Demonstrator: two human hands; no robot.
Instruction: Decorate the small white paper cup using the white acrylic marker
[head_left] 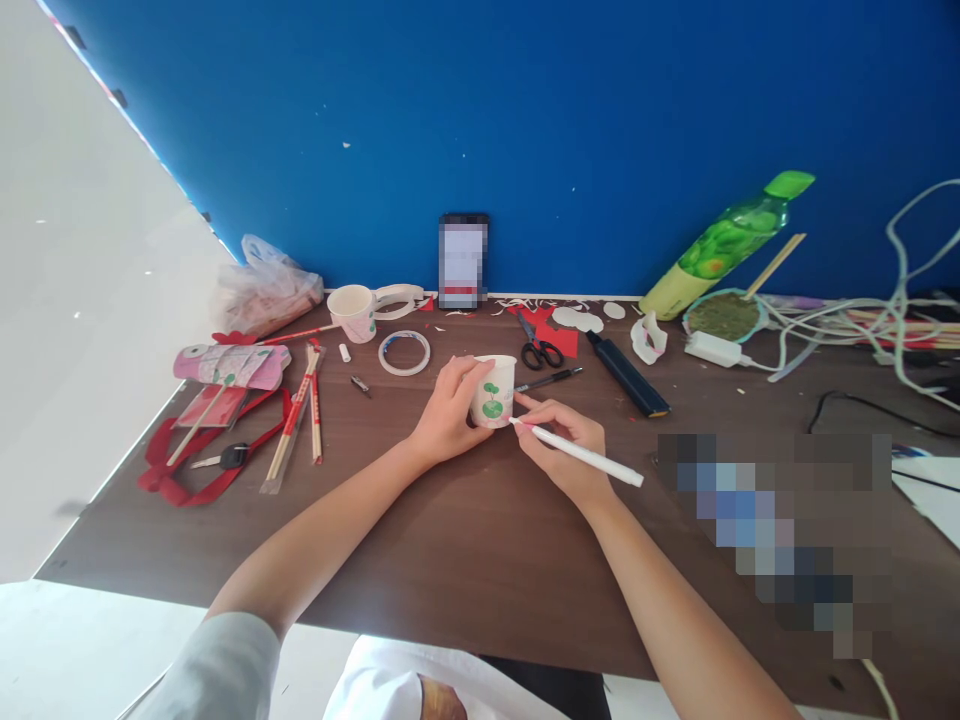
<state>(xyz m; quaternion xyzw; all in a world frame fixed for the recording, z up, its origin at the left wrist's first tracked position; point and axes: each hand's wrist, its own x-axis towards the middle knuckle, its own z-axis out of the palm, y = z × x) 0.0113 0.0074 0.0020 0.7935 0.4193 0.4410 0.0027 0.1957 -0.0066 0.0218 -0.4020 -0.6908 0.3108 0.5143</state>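
White marker (583, 455) pinched in right hand (579, 428).

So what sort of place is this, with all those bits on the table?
Probably a craft table, though I can't tell what building it's in. You can see scissors by red paper, a paper cup in the left hand and a white pen in the right hand.

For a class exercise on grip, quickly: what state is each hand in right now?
Left hand: holding the white paper cup with green leaf print.
Right hand: closed on a slim white pen, tip by the cup's lower side.
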